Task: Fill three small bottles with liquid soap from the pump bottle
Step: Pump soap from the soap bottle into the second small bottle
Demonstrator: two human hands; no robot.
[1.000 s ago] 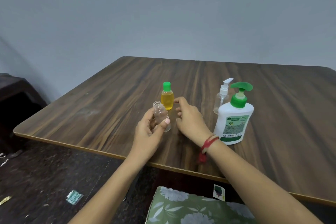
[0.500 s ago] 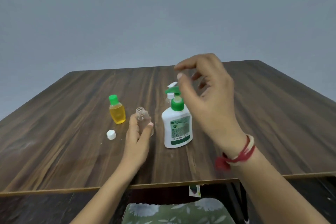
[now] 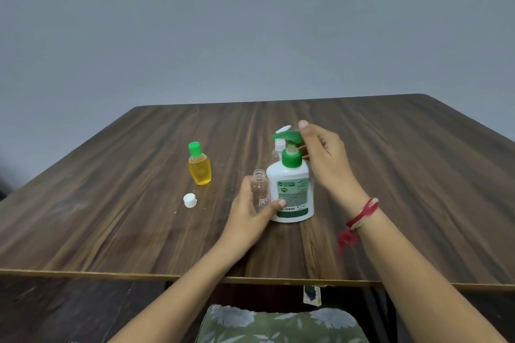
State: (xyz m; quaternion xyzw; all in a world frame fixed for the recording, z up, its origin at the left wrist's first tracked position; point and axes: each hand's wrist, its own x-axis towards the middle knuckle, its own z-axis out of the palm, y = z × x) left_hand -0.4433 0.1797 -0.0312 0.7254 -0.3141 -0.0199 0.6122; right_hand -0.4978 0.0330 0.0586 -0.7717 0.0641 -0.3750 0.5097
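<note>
Head: left hand (image 3: 246, 220) holds clear bottle (image 3: 259, 186) beside pump bottle (image 3: 292, 195).

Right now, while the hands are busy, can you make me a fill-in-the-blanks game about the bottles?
1. The left hand holds the clear bottle, which has no ____ on it.
2. The yellow bottle has a ____ cap.
3. The loose cap lying on the table is ____.
4. The right hand is at the soap bottle's green ____.

Missing words: cap, green, white, pump.
</note>
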